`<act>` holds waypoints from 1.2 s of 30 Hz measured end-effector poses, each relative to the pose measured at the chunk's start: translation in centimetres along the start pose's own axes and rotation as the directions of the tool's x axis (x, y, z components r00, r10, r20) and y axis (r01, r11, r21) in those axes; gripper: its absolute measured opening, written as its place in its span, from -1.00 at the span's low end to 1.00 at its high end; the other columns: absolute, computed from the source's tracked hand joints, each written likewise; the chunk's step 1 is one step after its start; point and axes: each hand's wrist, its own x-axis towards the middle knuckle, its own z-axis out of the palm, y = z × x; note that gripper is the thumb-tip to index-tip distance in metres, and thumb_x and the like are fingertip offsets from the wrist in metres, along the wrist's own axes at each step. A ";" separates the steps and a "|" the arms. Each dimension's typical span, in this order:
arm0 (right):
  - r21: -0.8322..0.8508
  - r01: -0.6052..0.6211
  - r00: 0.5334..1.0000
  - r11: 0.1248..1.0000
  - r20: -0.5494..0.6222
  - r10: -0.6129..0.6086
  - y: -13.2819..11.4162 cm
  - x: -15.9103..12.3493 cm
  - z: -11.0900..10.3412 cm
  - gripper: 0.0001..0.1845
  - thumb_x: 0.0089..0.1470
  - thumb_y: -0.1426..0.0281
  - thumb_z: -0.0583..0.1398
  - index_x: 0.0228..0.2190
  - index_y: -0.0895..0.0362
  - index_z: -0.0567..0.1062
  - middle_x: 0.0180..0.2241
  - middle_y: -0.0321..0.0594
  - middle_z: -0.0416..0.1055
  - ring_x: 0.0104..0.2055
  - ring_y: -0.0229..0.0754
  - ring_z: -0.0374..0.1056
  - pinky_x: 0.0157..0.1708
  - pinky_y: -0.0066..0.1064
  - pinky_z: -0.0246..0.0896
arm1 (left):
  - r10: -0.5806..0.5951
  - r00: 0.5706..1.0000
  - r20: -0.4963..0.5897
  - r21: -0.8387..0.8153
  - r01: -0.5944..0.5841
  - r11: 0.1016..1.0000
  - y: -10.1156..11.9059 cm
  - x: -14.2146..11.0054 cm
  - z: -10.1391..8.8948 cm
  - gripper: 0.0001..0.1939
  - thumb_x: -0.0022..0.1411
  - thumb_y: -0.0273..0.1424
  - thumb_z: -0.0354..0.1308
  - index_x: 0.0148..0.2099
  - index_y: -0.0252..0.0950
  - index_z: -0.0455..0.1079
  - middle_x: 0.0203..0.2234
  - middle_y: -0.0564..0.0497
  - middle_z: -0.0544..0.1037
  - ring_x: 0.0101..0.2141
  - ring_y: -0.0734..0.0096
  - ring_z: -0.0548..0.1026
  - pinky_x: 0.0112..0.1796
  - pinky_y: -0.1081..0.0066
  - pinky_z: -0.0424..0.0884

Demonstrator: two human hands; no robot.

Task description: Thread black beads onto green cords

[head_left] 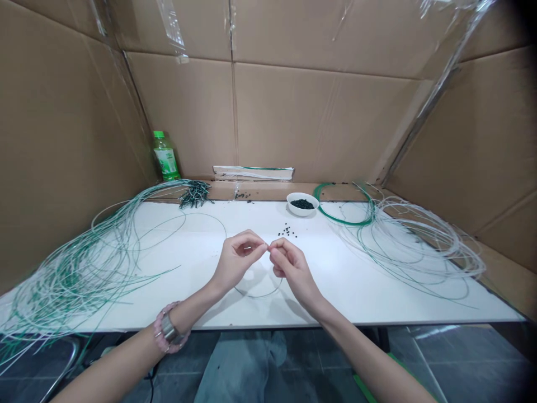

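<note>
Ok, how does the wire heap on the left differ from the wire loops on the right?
The left wire heap fans out in long strands spilling over the table's edge; the right wire loops lie in loose rounded coils on the tabletop. The left heap looks denser and greener. Both mix white and green.

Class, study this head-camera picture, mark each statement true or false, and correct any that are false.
1. A pink beaded bracelet circles the left wrist. True.
2. A white bowl holds dark pellets. True.
3. A green-capped bottle stands at the right end of the white table. False: the green-capped bottle stands beyond the table's far left corner, by the cardboard.
4. Both hands lie flat on the table. False: the left hand and right hand are raised, their fingertips close together.
5. Green-and-white cords lie heaped left of the hands. True.
</note>
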 end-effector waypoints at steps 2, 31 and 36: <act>-0.042 0.034 0.996 0.999 -0.082 -0.038 -0.2 -0.1 0.0 -0.74 0.03 0.19 0.19 -0.46 0.13 0.33 -0.61 -0.44 0.06 -0.60 -0.41 -0.08 -0.62 -0.51 -0.19 | 0.008 1.000 -0.003 0.002 -0.008 1.000 -0.2 -0.1 0.5 -0.86 0.06 -0.38 0.22 -0.47 -0.35 0.41 -0.54 0.06 0.42 -0.55 0.61 0.33 -0.53 0.57 0.28; -0.395 0.267 0.915 0.879 -0.181 -0.360 -6.8 1.5 -4.9 -0.82 0.05 0.32 0.19 -0.49 0.16 0.37 -0.59 -0.40 0.18 -0.60 -0.45 0.01 -0.65 -0.56 -0.09 | 0.044 0.929 0.367 0.275 -0.153 0.949 -4.3 9.1 3.0 -0.86 0.08 -0.39 0.18 -0.44 -0.36 0.48 -0.53 0.00 0.54 -0.49 0.50 0.43 -0.43 0.50 0.31; -0.537 0.533 0.769 0.653 -0.014 -0.639 -13.8 4.7 -2.2 -0.89 0.09 0.40 0.18 -0.46 0.15 0.41 -0.40 -0.28 0.41 -0.35 -0.35 0.33 -0.52 -0.58 0.18 | 0.211 0.977 0.007 -0.211 -0.205 0.956 4.7 12.1 1.2 -0.77 0.13 -0.20 0.19 -0.30 -0.26 0.48 -0.46 0.10 0.51 -0.49 0.69 0.41 -0.44 0.65 0.36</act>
